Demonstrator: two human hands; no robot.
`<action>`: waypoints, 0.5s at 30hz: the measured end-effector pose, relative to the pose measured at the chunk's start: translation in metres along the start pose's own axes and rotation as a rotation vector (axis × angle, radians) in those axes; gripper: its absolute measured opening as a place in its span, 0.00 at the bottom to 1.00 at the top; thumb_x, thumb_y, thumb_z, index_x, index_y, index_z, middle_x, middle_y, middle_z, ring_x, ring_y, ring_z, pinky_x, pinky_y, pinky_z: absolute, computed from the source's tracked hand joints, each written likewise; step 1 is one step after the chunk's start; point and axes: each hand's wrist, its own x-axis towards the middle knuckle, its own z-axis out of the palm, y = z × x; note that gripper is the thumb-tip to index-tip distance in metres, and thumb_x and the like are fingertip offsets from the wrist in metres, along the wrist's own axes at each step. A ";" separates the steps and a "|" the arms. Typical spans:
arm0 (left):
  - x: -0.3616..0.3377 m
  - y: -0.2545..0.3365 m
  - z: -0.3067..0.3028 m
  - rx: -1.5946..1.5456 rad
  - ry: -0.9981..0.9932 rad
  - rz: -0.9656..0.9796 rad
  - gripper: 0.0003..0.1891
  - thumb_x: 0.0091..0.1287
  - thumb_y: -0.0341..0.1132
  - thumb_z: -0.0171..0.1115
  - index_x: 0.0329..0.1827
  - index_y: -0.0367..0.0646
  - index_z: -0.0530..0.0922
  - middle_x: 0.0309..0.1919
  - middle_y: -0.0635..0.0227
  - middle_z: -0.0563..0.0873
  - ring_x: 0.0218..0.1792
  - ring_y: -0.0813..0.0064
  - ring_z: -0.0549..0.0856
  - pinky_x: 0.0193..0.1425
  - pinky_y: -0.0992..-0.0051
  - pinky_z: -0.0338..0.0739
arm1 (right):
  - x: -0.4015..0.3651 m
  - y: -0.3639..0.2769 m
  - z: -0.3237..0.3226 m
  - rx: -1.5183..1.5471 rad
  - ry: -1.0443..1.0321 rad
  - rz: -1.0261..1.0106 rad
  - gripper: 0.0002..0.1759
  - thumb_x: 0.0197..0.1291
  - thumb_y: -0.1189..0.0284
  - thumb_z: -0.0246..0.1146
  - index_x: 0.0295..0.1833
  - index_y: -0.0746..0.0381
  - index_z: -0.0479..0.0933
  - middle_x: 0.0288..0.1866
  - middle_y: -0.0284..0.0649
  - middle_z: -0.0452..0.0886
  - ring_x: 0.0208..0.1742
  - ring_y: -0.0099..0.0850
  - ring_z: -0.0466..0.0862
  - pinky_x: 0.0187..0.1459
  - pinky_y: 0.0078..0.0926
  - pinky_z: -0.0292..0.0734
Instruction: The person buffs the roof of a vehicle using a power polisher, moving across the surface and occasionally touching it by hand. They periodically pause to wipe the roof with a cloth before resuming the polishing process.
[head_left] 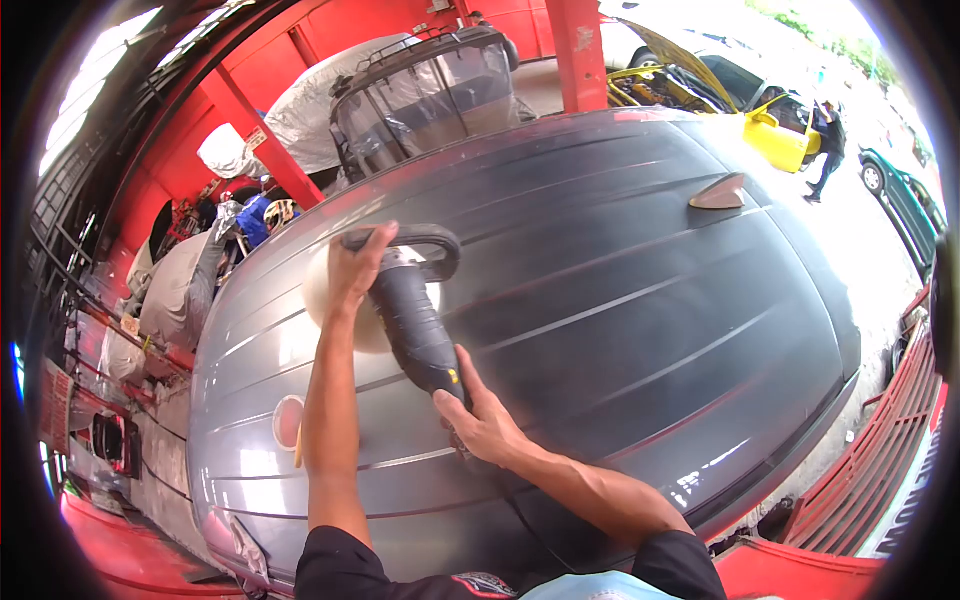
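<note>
A black handheld polisher (pixel 415 325) rests with its round whitish pad (pixel 318 285) against the grey ribbed roof (pixel 620 330) of a vehicle. My left hand (pixel 357 265) is wrapped around the polisher's black loop handle at the pad end. Around the rear of the body, my right hand (pixel 482 418) is closed, its thumb and a finger along the sides. From that end a dark cord (pixel 525 520) trails over the roof towards me. Left of my left forearm sits a round tub (pixel 288 420) with a pale pinkish inside, and a thin wooden-looking stick (pixel 298 445) shows beside it.
A fin antenna (pixel 718 193) sticks up at the roof's far right. A cloth (pixel 248 548) lies at the near left edge. Beyond stand a plastic-covered vehicle (pixel 425 95), a red post (pixel 577 55), a yellow car door (pixel 778 138) and people (pixel 828 150), (pixel 255 218).
</note>
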 end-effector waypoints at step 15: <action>0.037 0.102 0.299 -0.471 -0.441 0.239 0.22 0.59 0.50 0.72 0.31 0.34 0.88 0.20 0.69 0.86 0.25 0.80 0.83 0.34 0.74 0.77 | -0.063 -0.027 -0.177 -0.131 0.691 -0.267 0.44 0.73 0.65 0.61 0.85 0.60 0.44 0.62 0.44 0.78 0.59 0.28 0.77 0.62 0.26 0.71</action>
